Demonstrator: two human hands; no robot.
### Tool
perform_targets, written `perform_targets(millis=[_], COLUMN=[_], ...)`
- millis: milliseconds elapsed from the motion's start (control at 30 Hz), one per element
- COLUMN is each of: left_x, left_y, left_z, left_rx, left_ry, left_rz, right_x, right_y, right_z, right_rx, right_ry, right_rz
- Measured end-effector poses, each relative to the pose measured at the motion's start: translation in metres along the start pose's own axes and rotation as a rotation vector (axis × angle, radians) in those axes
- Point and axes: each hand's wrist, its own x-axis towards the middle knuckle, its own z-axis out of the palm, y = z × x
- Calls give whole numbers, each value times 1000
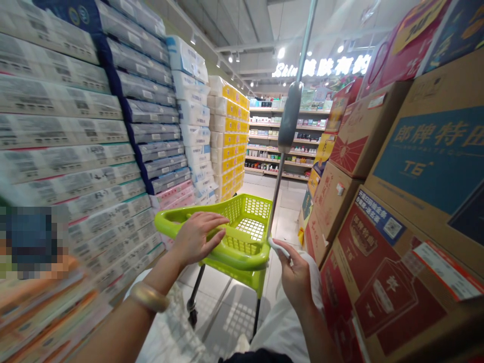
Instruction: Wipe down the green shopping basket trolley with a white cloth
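A lime-green shopping cart (pixel 227 259) stands in front of me, its perforated basket holding nothing that I can see. My left hand (pixel 202 232) rests on the cart's near left rim, fingers stretched out and thumb apart. Around that wrist is a gold-coloured bangle (pixel 149 296). At the cart's near right corner, my right hand (pixel 295 269) pinches a folded white cloth (pixel 280 248), which touches the corner or lies just beside it. A tall pole with a grey sleeve (pixel 290 118) rises at the cart's right side; its lower attachment is hidden.
Stacked tissue packs (pixel 151 116) line the left side of the aisle. Cardboard cartons (pixel 378 272) are piled close on the right. Ahead, the white tiled floor (pixel 289 201) leads to stocked shelves (pixel 264 133) under a lit sign. A pixelated patch covers something at the far left.
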Motion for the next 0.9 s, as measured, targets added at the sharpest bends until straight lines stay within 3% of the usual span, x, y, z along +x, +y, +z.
perform_targets(millis=[100, 267, 433, 600, 900], left_x=[1, 13, 30, 24, 10], left_y=[14, 61, 88, 87, 68], left_z=[0, 12, 25, 33, 30], left_rx=[-5, -300, -418, -430, -491], left_ry=[82, 81, 45, 163, 194], left_rz=[-88, -147, -249, -369, -312], right_x=[-7, -17, -18, -26, -27], right_y=[-3, -10, -2, -16, -8], right_z=[3, 12, 24, 36, 46], right_rx=[-3, 24, 69, 96, 36], right_ry=[-49, -176, -160, -248, -235], right_rz=[-35, -192, -143, -185, -168])
